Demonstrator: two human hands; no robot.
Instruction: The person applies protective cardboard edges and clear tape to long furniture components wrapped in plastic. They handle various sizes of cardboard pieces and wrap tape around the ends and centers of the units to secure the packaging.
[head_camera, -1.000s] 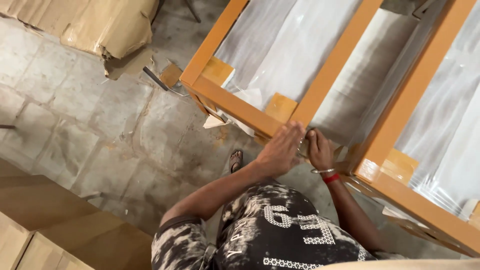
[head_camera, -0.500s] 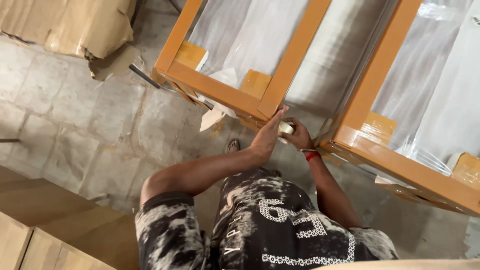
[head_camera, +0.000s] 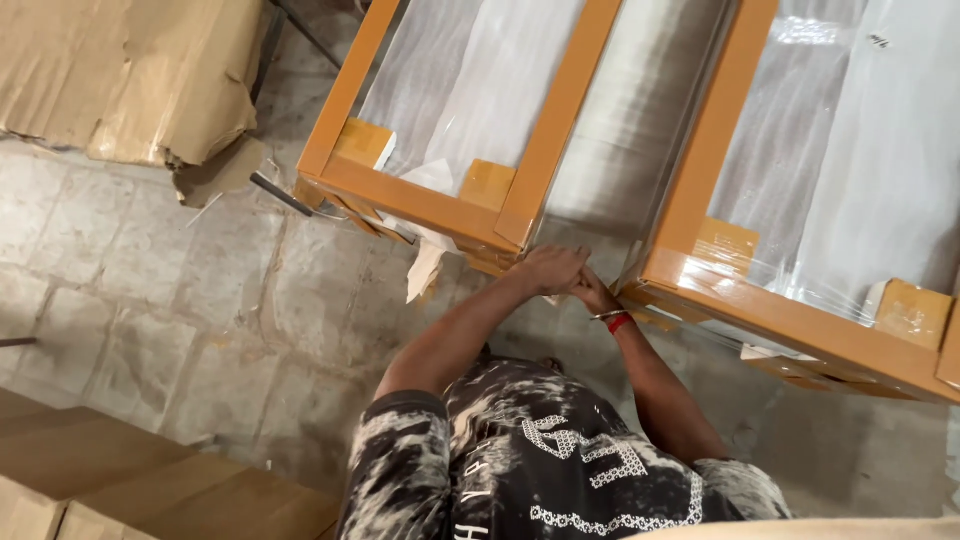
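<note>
Two orange wooden frames stand in front of me, the left frame (head_camera: 430, 205) and the right frame (head_camera: 790, 320), both wrapped in clear plastic film (head_camera: 620, 150) that also spans the gap between them. My left hand (head_camera: 550, 268) is curled at the film's lower edge in that gap, by the left frame's corner. My right hand (head_camera: 597, 297), with a red band and a bangle on the wrist, sits right under it and is mostly covered by it. What the right hand's fingers hold is hidden.
Torn brown cardboard sheeting (head_camera: 120, 80) lies at the top left. A dark metal bar (head_camera: 280, 193) sticks out by the left frame's corner. Flat cardboard boxes (head_camera: 130, 480) fill the bottom left. The floor (head_camera: 150, 300) is grey stone slabs. Paper scraps (head_camera: 425, 270) hang below the frame.
My two hands have come closer together, the left now covering the right. A small round thing seen between them half a second ago is hidden. The view has shifted slightly.
</note>
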